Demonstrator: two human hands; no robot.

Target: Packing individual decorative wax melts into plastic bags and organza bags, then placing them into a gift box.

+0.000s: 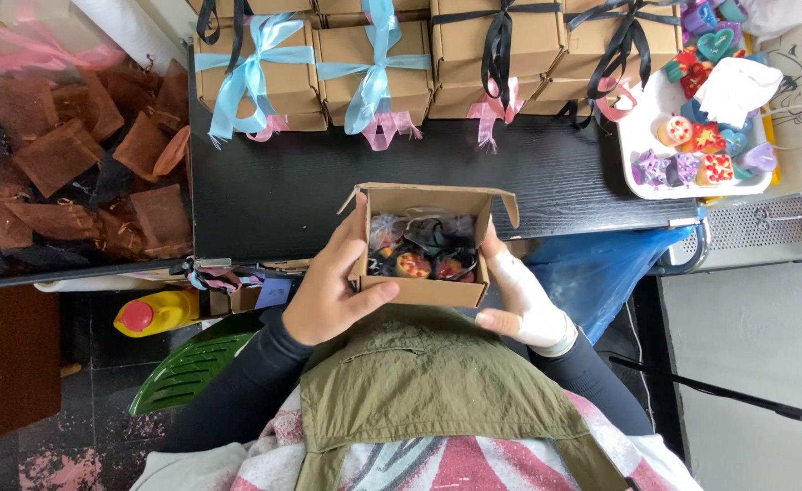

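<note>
At the near edge of the black tabletop (283,195), a small open cardboard box (423,244) sits cupped between both hands, lifted toward the person's chest so its contents face up. The left hand (333,286) wraps the box's left wall, thumb laid along the front; the right hand (521,300) braces the right wall, fingers pressed flat. Inside lie little colourful wrapped pieces, flaps standing open above them. Along the far side, a row of closed boxes tied with blue ribbon (255,68) and black ribbon (499,45) crowds the tabletop. A white tray (632,136) of bright shaped pieces sits to the right, brown mesh pouches (64,155) heaped to the left.
</note>
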